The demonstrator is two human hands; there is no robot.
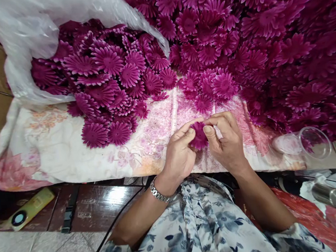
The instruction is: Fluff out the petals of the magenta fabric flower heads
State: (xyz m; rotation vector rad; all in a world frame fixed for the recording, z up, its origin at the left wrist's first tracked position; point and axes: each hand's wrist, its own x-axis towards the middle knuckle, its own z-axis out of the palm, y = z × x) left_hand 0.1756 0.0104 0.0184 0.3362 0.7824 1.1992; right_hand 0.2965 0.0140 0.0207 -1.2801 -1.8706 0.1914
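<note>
Both hands, left hand (179,153) and right hand (226,141), pinch one magenta flower (199,135), fingers closed.

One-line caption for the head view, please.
Both hands, left hand and right hand, pinch one magenta fabric flower above a floral cloth heaped with flowers.

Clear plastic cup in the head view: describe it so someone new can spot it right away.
Start at the floral cloth under the big heap of magenta fabric flowers and follow its near edge to the far right. There, right of the right hand, the clear plastic cup lies on its side. It is the only transparent, colourless thing beside the magenta flowers.
</note>
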